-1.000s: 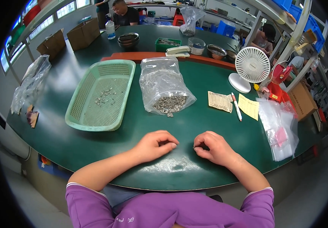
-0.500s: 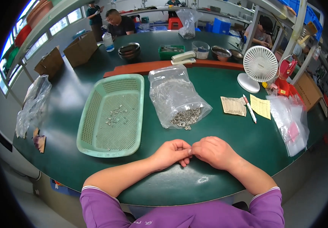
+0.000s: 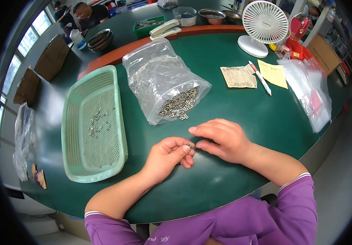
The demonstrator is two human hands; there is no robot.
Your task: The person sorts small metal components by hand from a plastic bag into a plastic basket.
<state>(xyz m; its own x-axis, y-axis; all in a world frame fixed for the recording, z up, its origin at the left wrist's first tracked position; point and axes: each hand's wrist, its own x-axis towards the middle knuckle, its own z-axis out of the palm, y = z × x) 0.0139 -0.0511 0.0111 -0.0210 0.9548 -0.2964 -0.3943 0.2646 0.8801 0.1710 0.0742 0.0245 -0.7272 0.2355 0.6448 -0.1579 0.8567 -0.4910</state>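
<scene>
My left hand (image 3: pixel 168 157) is closed, thumb and forefinger pinching a small metal piece (image 3: pixel 189 145); its exact kind is too small to make out. Just to the right, my right hand (image 3: pixel 223 141) has thumb and fingers apart, with nothing seen between them. Beyond both hands lies a clear plastic bag (image 3: pixel 159 69), its mouth toward me. Many small metal cylinders (image 3: pixel 179 103) fill the mouth, and a few have spilled onto the green table (image 3: pixel 221 108). On the left stands a pale green mesh basket (image 3: pixel 121 134) with scattered small metal pieces (image 3: pixel 96 122) on its bottom.
A paper slip (image 3: pixel 239 77), a pen (image 3: pixel 260 77) and a yellow note (image 3: pixel 273 74) lie right of the bag. Farther right are flat plastic bags (image 3: pixel 308 96). A white fan (image 3: pixel 264 24) stands behind them. A red-brown strip (image 3: pixel 204 30) crosses the table; a co-worker (image 3: pixel 90 15) sits beyond.
My right hand has come away from the left and opened its fingers. The left hand keeps its pinch, now with a small metal piece showing. The whole view has shifted and tilted.
</scene>
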